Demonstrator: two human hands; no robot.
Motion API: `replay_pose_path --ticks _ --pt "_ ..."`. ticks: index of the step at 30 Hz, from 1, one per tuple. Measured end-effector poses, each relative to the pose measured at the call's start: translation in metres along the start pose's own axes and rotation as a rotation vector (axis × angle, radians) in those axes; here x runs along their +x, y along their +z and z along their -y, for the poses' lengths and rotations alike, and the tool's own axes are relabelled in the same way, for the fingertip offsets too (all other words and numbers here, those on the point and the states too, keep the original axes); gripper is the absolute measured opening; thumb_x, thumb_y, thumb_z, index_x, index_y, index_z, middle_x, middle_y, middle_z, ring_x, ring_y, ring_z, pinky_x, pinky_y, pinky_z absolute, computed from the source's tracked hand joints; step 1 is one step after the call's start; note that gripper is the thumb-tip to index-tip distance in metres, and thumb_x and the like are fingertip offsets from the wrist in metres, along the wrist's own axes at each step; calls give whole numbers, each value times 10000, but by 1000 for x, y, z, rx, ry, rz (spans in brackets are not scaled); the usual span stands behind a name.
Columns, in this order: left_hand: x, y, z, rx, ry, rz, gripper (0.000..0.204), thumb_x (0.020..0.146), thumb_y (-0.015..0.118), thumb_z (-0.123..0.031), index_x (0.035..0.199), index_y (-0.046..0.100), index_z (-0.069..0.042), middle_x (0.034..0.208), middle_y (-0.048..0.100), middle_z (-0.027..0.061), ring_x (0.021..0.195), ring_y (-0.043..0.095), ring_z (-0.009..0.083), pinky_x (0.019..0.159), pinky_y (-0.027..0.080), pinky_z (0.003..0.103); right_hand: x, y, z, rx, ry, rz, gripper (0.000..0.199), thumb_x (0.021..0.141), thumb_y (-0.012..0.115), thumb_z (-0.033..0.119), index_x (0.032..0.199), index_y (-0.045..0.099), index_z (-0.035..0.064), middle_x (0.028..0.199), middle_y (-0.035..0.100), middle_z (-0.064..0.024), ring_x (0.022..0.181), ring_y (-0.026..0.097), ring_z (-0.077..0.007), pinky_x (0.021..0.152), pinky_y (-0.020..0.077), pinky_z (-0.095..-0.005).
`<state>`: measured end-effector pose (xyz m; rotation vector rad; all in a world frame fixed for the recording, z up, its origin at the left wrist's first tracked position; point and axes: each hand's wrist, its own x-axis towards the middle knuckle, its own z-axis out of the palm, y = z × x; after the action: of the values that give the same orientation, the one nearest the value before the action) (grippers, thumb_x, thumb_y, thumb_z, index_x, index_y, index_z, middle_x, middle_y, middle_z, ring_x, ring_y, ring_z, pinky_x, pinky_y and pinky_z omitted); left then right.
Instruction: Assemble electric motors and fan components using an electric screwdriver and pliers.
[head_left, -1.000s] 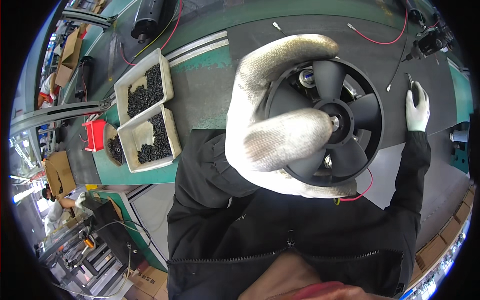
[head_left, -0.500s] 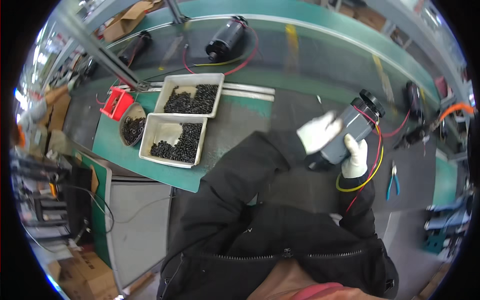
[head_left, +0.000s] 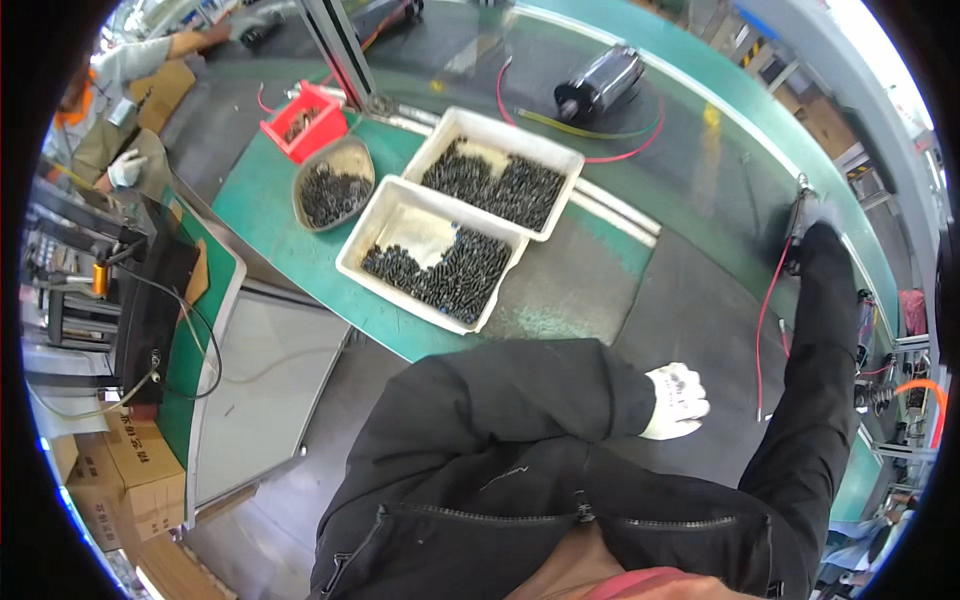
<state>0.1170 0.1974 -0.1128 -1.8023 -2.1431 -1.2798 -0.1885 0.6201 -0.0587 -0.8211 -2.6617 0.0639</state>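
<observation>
My left hand [head_left: 677,402], in a white glove, is held low over the dark mat with its fingers loosely curled and nothing visible in them. My right arm is stretched far out to the right. At its end, my gloved right hand [head_left: 826,212] is a blur against a dark cylindrical motor [head_left: 797,228] by the belt's far edge; its grip cannot be made out. From that motor a red wire [head_left: 767,330] trails back across the mat. Another dark motor [head_left: 602,82] with red and yellow-green wires lies farther left on the conveyor belt.
Two white trays [head_left: 432,316] of small black parts stand on the green bench, beside a round bowl [head_left: 362,160] and a red bin [head_left: 335,128]. A metal post [head_left: 340,50] rises behind them. A co-worker's gloved hand [head_left: 127,168] shows far left. An orange hose [head_left: 938,395] curves at right.
The motor has gone from between my two hands to the far right with my right hand. My left hand has come off it and drawn nearer my body. The view has turned.
</observation>
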Motion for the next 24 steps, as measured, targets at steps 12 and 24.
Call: replay_pose_path --ticks 12,24 --pt "-2 136 15 -802 -16 -645 423 956 330 -310 1198 577 -65 1207 604 84 1176 514 228 976 394 348 -250 -26 394 859 -160 1004 481 922 517 457 864 632 -6 704 627 -56 540 571 -136 496 446 -269" --pt "-7 60 9 -646 -3 -315 311 897 436 -293 1047 608 -82 1026 605 66 1032 546 222 878 423 357 -278 -63 441 463 -652 427 578 870 461 475 1223 546 25 1128 608 -263 1077 577 -396 938 449 -426"
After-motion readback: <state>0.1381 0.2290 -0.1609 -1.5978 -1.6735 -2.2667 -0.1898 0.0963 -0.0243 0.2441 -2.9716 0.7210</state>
